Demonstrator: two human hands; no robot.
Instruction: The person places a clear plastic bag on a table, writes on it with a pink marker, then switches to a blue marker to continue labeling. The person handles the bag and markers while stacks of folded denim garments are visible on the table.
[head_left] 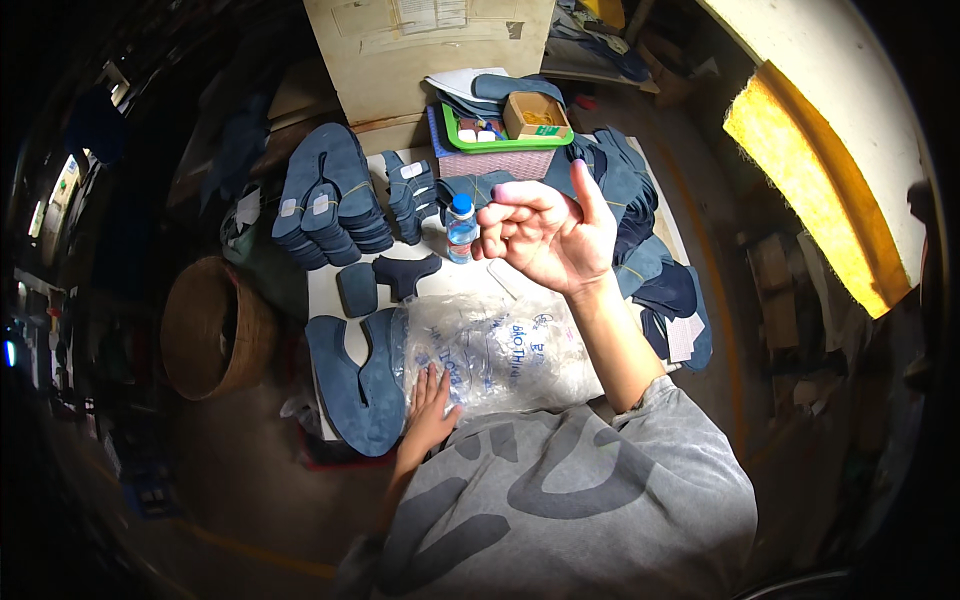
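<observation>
My right hand is raised above the table with the palm turned up, thumb stretched out and fingers loosely curled, holding nothing. Flat on a crumpled clear plastic bag with blue writing lies my left hand, its fingers spread. Beside it is a large blue-grey U-shaped cut piece, partly under the bag's left edge. Behind that lie a small rounded blue-grey piece and a dark forked piece. A small clear bottle with a blue cap stands left of my right hand's fingertips.
Tied stacks of blue-grey cut pieces stand at the back left, more bundles along the right. At the back, a green tray with a cardboard box tops a pink basket. A round woven basket is left of the table.
</observation>
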